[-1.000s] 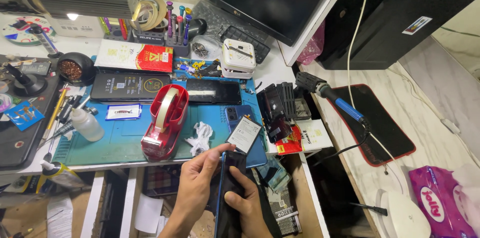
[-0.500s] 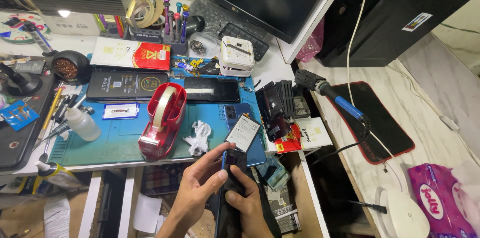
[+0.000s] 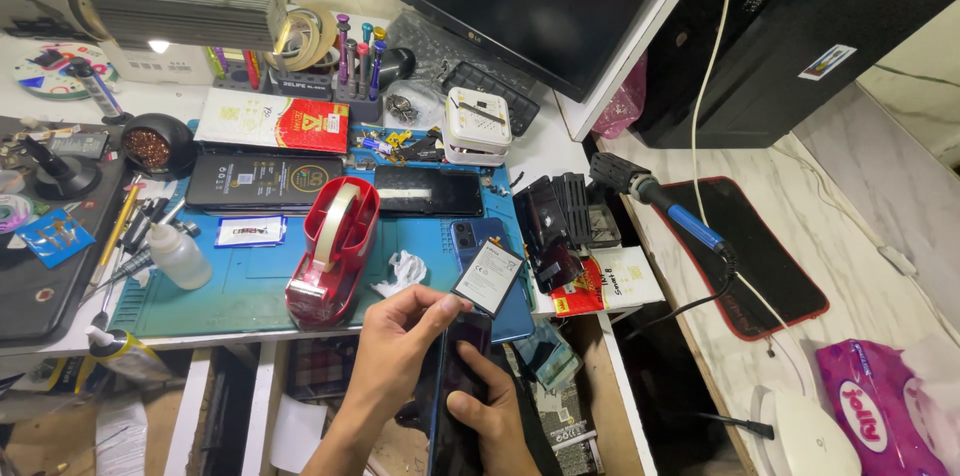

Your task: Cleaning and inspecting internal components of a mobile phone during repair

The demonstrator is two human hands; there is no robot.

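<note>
Fingers (image 3: 430, 308) of both hands grip glossy slab phone (image 3: 455, 391).

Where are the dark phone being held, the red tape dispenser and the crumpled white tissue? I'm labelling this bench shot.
dark phone (image 3: 462, 376), head view, on its upper glass face
red tape dispenser (image 3: 333, 254), head view, on its red side wall
crumpled white tissue (image 3: 402, 271), head view, on its middle

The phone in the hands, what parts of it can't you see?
- Phone, head view: lower end cut off by the picture's bottom edge.
- Its right side: covered by the right hand.
- Its top left edge: hidden under the left hand fingers.
- Screen: dark, nothing readable.
</note>
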